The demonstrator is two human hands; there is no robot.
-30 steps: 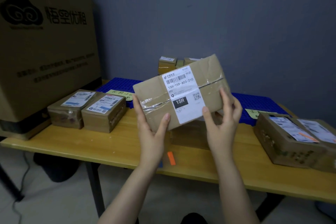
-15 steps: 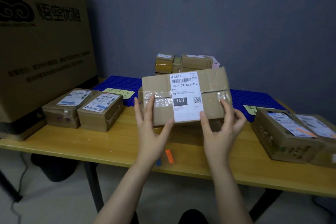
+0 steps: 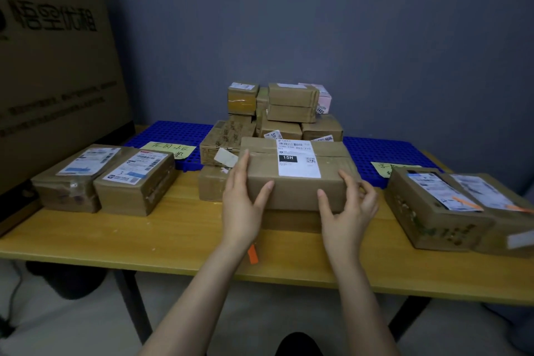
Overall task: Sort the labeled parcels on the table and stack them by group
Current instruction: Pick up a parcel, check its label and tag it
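Behind the 15H parcel (image 3: 297,185), stacked boxes (image 3: 291,104), left pair (image 3: 133,185), right pair (image 3: 433,208) flanking

Between the left hand (image 3: 242,211) and right hand (image 3: 346,217): a brown parcel (image 3: 297,193), its white label (image 3: 299,167) carrying a black block (image 3: 288,157). Beyond them, a blue gridded mat (image 3: 170,133). Under them, a yellow table (image 3: 173,240) and an orange tag (image 3: 252,254).
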